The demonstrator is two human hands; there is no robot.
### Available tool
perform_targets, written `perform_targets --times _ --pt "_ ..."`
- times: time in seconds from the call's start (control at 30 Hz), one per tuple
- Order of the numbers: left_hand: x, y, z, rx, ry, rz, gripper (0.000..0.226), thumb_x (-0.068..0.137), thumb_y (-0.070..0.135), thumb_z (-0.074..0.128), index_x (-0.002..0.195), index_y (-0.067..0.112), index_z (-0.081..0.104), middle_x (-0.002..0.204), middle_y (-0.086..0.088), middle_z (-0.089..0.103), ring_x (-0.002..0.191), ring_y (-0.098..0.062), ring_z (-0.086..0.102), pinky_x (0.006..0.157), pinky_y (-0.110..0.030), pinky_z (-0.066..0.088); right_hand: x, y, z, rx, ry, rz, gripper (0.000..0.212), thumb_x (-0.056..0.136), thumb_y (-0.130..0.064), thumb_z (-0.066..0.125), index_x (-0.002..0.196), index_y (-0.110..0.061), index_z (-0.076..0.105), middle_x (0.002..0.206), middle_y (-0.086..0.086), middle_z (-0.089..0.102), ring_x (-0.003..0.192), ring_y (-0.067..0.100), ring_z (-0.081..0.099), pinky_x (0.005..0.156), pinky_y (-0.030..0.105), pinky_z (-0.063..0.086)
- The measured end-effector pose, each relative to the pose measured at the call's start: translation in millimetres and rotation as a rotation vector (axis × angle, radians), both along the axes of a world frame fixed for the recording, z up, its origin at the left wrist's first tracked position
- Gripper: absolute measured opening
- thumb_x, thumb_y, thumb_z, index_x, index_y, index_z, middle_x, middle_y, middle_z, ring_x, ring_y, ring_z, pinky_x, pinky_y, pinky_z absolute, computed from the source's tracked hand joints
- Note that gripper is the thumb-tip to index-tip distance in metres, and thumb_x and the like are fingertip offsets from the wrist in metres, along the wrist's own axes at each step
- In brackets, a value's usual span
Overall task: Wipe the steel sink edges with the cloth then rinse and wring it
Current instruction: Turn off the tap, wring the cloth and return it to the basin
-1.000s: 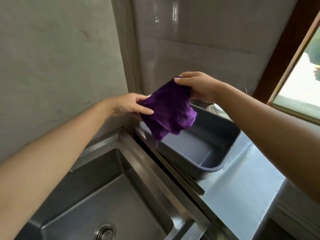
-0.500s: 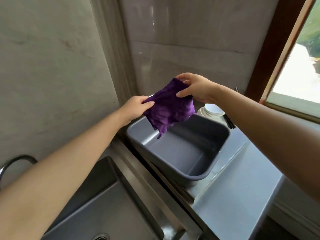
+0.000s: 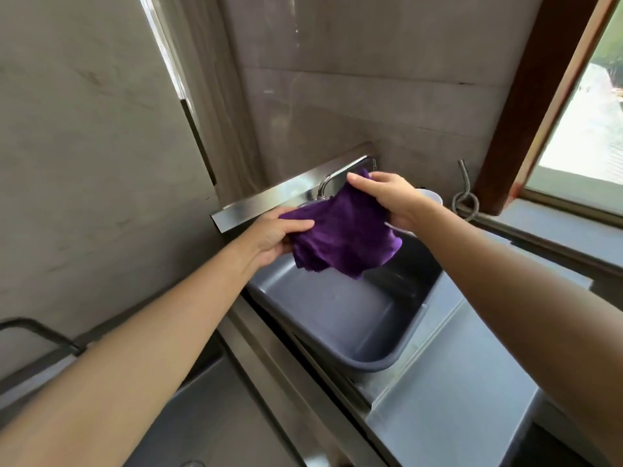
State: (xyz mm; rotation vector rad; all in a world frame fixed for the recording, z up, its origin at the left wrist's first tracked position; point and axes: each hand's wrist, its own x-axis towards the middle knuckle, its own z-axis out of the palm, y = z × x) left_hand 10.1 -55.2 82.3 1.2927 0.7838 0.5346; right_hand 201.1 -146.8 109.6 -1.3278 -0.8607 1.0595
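A: So, where is the purple cloth (image 3: 344, 235) right now?

B: In the air above the grey plastic tub (image 3: 337, 318), stretched between both hands. The left hand (image 3: 279, 235) pinches the corner nearest the wall side of the tub, thumb on top; the right hand (image 3: 391, 200) is closed over the opposite upper edge. The rest hangs loose toward the tub's inside.

A: And how should this step go, in your view?

B: I'd judge the cloth is being spread or refolded for wiping. Fold it to a flat pad with a clean face out, then press it along the steel back rim (image 3: 269, 200) just behind the tub, and work in one direction so grime isn't dragged back.

A: Anything in the tub?

B: It looks empty; I can't tell whether it holds any water. A curved faucet spout (image 3: 340, 175) sits behind it, partly hidden by the cloth. The steel sink basin (image 3: 229, 416) beside the tub shows nothing inside either.

A: Rinsing, then?

B: Not yet begun, as far as I can tell.
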Motion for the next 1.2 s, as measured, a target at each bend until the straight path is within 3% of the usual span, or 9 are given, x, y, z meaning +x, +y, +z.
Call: perform_targets --times 0.2,0.37,0.5,0.6,0.67,0.77,0.93,1.1,1.2 --pt "9 -2 -7 0.011 -0.219 0.016 0.019 0.092 0.000 0.048 0.098 0.011 0.063 0.084 -0.002 0.072 0.077 -0.014 0.069 0.069 -0.024 0.057 13 -12 -40 -0.145 0.129 0.214 0.020 0.087 -0.008 0.059 0.107 -0.006 0.063 0.104 0.010 0.069 0.097 0.023 0.066 0.090 0.037 0.053" --pt "19 -3 -27 -0.154 -0.286 0.161 0.026 0.101 0.022 0.034 0.106 0.013 0.058 0.102 -0.011 0.067 0.087 -0.020 0.067 0.070 -0.032 0.056 5 -3 -52 -0.014 -0.018 0.041 0.015 0.092 -0.027 0.055 0.103 -0.022 0.063 0.105 0.006 0.067 0.095 0.022 0.065 0.091 0.039 0.052" --pt "32 -10 -53 -0.307 -0.113 0.098 0.048 0.095 0.043 0.042 0.124 0.008 0.056 0.119 -0.015 0.065 0.097 -0.025 0.067 0.078 -0.039 0.056 -11 26 -63 0.011 -0.449 -0.248 0.023 0.094 -0.031 0.049 0.107 -0.015 0.059 0.105 0.006 0.065 0.099 0.023 0.061 0.088 0.032 0.047" --pt "32 -10 -64 -0.241 -0.016 0.124 0.034 0.082 -0.005 0.062 0.115 0.002 0.055 0.105 -0.016 0.065 0.085 -0.027 0.066 0.073 -0.041 0.057 -1 38 -83 -0.157 -0.694 -0.242 0.035 0.096 -0.036 0.041 0.112 -0.006 0.053 0.115 0.015 0.063 0.108 0.032 0.056 0.085 0.033 0.040" --pt "30 -1 -73 -0.204 0.067 0.236 0.043 0.078 -0.015 0.060 0.116 0.002 0.050 0.105 -0.016 0.061 0.081 -0.028 0.064 0.068 -0.043 0.055 9 40 -99 -0.282 -0.801 -0.186 0.042 0.097 -0.038 0.038 0.116 -0.003 0.051 0.121 0.020 0.060 0.112 0.036 0.054 0.090 0.038 0.040" --pt "29 7 -84 -0.230 0.164 0.257 0.041 0.082 -0.015 0.055 0.121 -0.002 0.048 0.104 -0.019 0.059 0.078 -0.028 0.063 0.072 -0.044 0.051 12 49 -120 -0.419 -0.724 -0.136 0.046 0.098 -0.034 0.038 0.125 0.001 0.049 0.131 0.021 0.053 0.120 0.035 0.050 0.099 0.038 0.038" --pt "33 16 -106 -0.314 0.388 0.206 0.012 0.089 -0.009 0.048 0.099 -0.004 0.053 0.087 -0.019 0.059 0.068 -0.027 0.060 0.069 -0.044 0.051 4 67 -143 -0.543 -0.614 -0.092 0.048 0.092 -0.032 0.051 0.126 0.001 0.048 0.128 0.018 0.055 0.115 0.032 0.054 0.093 0.033 0.041" --pt "25 26 -116 -0.023 0.892 0.043 0.042 0.094 0.008 0.043 0.134 0.000 0.036 0.123 -0.023 0.048 0.103 -0.035 0.052 0.075 -0.047 0.046 -10 74 -169 -0.672 -0.738 0.150 0.062 0.085 -0.034 0.062 0.135 -0.004 0.041 0.137 0.016 0.048 0.123 0.032 0.049 0.103 0.038 0.040" --pt "20 33 -112 0.245 1.029 -0.028 0.039 0.093 0.005 0.037 0.131 -0.004 0.043 0.122 -0.023 0.052 0.099 -0.033 0.052 0.073 -0.042 0.047 -15 75 -173 -0.708 -0.855 0.189 0.061 0.086 -0.034 0.060 0.135 -0.005 0.039 0.139 0.016 0.046 0.126 0.033 0.045 0.104 0.037 0.038"
